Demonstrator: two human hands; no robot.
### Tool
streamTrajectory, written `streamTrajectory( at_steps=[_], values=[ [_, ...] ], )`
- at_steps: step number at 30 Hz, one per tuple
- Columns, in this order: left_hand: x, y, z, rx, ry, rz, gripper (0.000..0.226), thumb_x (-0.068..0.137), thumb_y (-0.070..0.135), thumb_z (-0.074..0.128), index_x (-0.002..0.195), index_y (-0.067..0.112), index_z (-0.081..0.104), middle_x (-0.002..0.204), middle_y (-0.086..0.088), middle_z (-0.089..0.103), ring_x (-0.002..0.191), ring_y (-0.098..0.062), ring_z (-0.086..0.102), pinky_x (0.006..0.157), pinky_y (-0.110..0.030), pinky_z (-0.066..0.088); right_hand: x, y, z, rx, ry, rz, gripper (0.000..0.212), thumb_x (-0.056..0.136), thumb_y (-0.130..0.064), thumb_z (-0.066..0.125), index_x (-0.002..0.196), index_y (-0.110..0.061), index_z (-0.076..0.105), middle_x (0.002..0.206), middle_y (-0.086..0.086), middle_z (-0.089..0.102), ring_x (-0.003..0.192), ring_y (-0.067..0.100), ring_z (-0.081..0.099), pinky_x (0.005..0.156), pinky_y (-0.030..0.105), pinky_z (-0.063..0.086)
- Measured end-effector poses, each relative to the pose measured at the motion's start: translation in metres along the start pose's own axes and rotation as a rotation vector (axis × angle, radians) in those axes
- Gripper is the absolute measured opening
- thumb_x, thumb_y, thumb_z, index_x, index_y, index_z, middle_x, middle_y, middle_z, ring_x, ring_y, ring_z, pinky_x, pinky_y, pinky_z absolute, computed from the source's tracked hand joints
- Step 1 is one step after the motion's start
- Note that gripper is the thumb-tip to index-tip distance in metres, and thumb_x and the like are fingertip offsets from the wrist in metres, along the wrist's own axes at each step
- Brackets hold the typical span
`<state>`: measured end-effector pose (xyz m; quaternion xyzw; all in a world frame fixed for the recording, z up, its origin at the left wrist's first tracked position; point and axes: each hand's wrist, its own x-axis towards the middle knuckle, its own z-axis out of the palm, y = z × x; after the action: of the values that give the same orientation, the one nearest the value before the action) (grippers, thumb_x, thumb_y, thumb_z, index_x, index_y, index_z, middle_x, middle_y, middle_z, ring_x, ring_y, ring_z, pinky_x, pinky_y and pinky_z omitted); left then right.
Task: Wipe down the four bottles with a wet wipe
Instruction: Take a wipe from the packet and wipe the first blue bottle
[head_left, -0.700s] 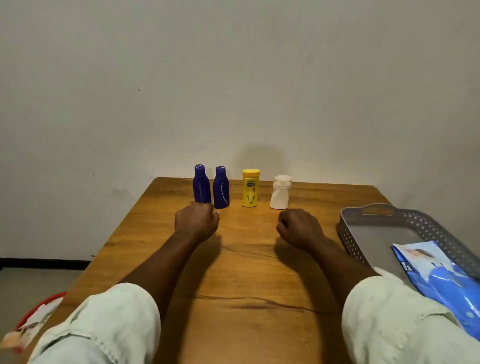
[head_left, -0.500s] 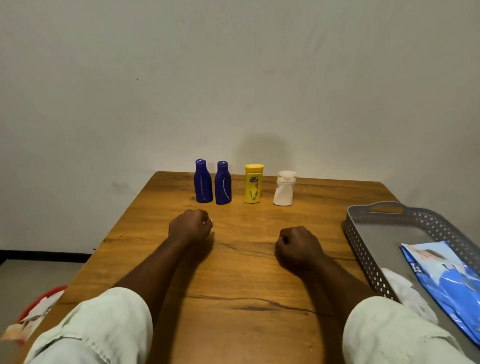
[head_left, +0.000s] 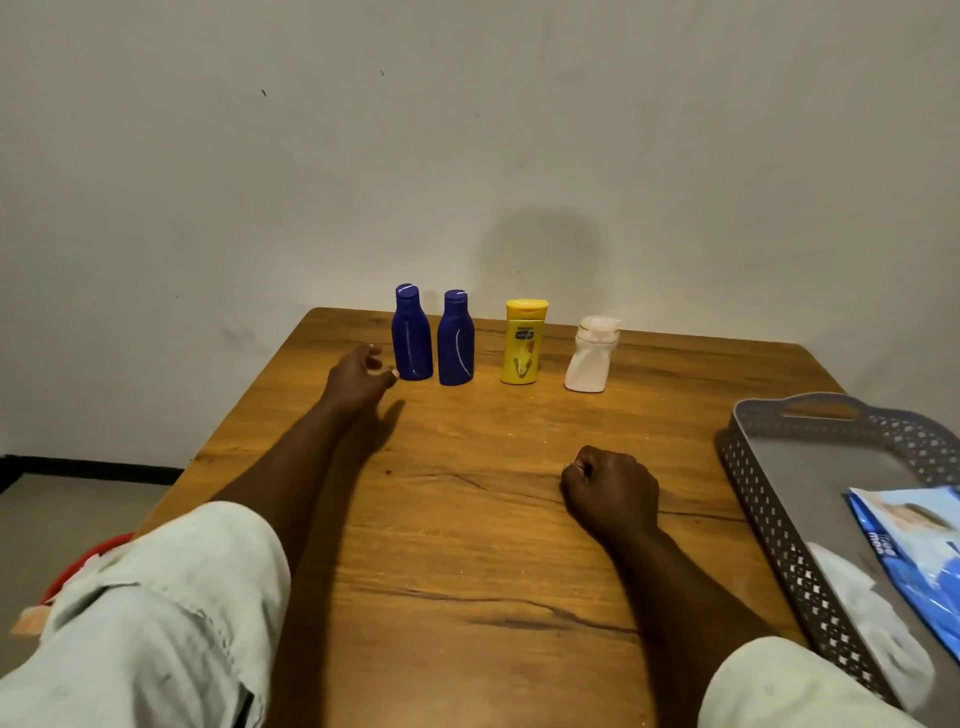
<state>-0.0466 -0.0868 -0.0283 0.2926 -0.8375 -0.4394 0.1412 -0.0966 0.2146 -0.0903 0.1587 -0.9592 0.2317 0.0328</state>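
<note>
Several bottles stand in a row at the far edge of the wooden table (head_left: 467, 545): a blue bottle (head_left: 411, 335), a second blue bottle (head_left: 455, 340), a yellow bottle (head_left: 522, 343) and a white bottle (head_left: 589, 356). My left hand (head_left: 358, 382) is stretched out just left of the first blue bottle, fingers spread and loosely open, thumb close to its base, holding nothing. Curled into a fist, my right hand (head_left: 610, 491) rests on the table in the middle, empty. A blue wet wipe pack (head_left: 914, 551) lies in the grey tray (head_left: 769, 519).
The grey perforated tray sits at the table's right edge with a white crumpled wipe (head_left: 872, 618) beside the pack. A red bin (head_left: 78, 571) with scraps stands on the floor at lower left. A plain wall rises behind the table.
My left hand has reached forward from a fist near the table's middle to the first blue bottle and has opened its fingers. The right hand stayed in a fist.
</note>
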Motion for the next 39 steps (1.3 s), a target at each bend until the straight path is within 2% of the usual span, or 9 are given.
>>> streamTrajectory(
  at_steps=[5, 8, 16, 21, 23, 26, 31, 34, 39],
  values=[
    [0.032, 0.021, -0.003, -0.108, 0.04, -0.013, 0.07, 0.086, -0.008, 0.058, 0.146, 0.014, 0.03, 0.144, -0.013, 0.041, 0.126, -0.029, 0.046, 0.086, -0.033, 0.047, 0.0, 0.003, 0.006, 0.004, 0.051, -0.017, 0.023, 0.081, -0.034, 0.053, 0.064, -0.018, 0.058, 0.06, -0.004, 0.059, 0.06, 0.02, 0.056, 0.056, 0.03, 0.047],
    [0.045, 0.032, 0.0, -0.147, 0.005, -0.012, 0.072, 0.085, -0.01, 0.057, 0.147, 0.016, 0.029, 0.145, -0.013, 0.041, 0.129, -0.028, 0.044, 0.089, -0.034, 0.045, 0.001, 0.004, 0.008, 0.003, 0.055, -0.017, 0.023, 0.081, -0.034, 0.053, 0.065, -0.018, 0.058, 0.061, -0.004, 0.06, 0.061, 0.02, 0.056, 0.056, 0.03, 0.047],
    [0.057, 0.044, 0.018, -0.145, -0.013, -0.005, 0.055, 0.086, -0.01, 0.056, 0.134, 0.011, 0.041, 0.129, -0.014, 0.052, 0.118, -0.028, 0.051, 0.088, -0.036, 0.043, 0.002, 0.006, 0.009, 0.012, 0.067, -0.021, 0.023, 0.081, -0.034, 0.053, 0.065, -0.017, 0.057, 0.062, -0.004, 0.059, 0.061, 0.02, 0.056, 0.056, 0.03, 0.046],
    [0.059, 0.045, 0.021, -0.144, -0.024, -0.009, 0.051, 0.088, -0.005, 0.057, 0.134, 0.008, 0.042, 0.132, -0.015, 0.051, 0.122, -0.03, 0.05, 0.097, -0.041, 0.043, 0.003, 0.006, 0.009, 0.012, 0.057, -0.01, 0.024, 0.081, -0.037, 0.053, 0.066, -0.019, 0.058, 0.063, -0.004, 0.06, 0.062, 0.019, 0.056, 0.059, 0.031, 0.049],
    [0.057, 0.047, 0.018, -0.171, -0.01, 0.002, 0.05, 0.089, -0.002, 0.058, 0.135, 0.008, 0.042, 0.132, -0.015, 0.051, 0.121, -0.03, 0.051, 0.095, -0.04, 0.044, 0.002, 0.006, 0.009, 0.016, 0.057, -0.011, 0.023, 0.081, -0.036, 0.053, 0.067, -0.019, 0.059, 0.063, -0.005, 0.06, 0.063, 0.019, 0.057, 0.059, 0.031, 0.049],
    [0.055, 0.056, 0.004, -0.216, 0.046, 0.048, 0.043, 0.09, 0.004, 0.059, 0.131, 0.007, 0.044, 0.128, -0.015, 0.053, 0.111, -0.025, 0.054, 0.086, -0.035, 0.046, 0.002, 0.007, 0.008, 0.033, 0.059, -0.012, 0.023, 0.081, -0.035, 0.054, 0.066, -0.018, 0.059, 0.062, -0.005, 0.061, 0.062, 0.019, 0.057, 0.058, 0.029, 0.047],
    [0.048, 0.088, -0.037, -0.326, 0.172, 0.144, 0.039, 0.093, 0.008, 0.057, 0.13, 0.007, 0.045, 0.127, -0.012, 0.055, 0.106, -0.019, 0.053, 0.081, -0.029, 0.047, 0.0, 0.007, 0.008, 0.05, 0.065, -0.018, 0.023, 0.081, -0.034, 0.054, 0.065, -0.019, 0.059, 0.062, -0.004, 0.06, 0.061, 0.019, 0.057, 0.057, 0.03, 0.047],
    [0.034, 0.114, -0.061, -0.414, 0.168, 0.231, 0.041, 0.093, 0.011, 0.058, 0.131, 0.008, 0.045, 0.124, -0.006, 0.056, 0.105, -0.015, 0.056, 0.076, -0.027, 0.051, -0.001, 0.007, 0.006, 0.063, 0.072, -0.017, 0.022, 0.08, -0.033, 0.054, 0.065, -0.018, 0.059, 0.062, -0.004, 0.061, 0.061, 0.019, 0.056, 0.057, 0.03, 0.049],
    [-0.006, 0.146, -0.067, -0.499, 0.057, 0.413, 0.038, 0.094, 0.014, 0.057, 0.129, 0.009, 0.045, 0.119, -0.002, 0.057, 0.108, -0.016, 0.06, 0.078, -0.032, 0.057, -0.004, 0.006, 0.004, 0.118, 0.04, -0.003, 0.018, 0.08, -0.032, 0.055, 0.067, -0.02, 0.061, 0.062, -0.007, 0.061, 0.062, 0.015, 0.056, 0.058, 0.031, 0.05]
  ],
)
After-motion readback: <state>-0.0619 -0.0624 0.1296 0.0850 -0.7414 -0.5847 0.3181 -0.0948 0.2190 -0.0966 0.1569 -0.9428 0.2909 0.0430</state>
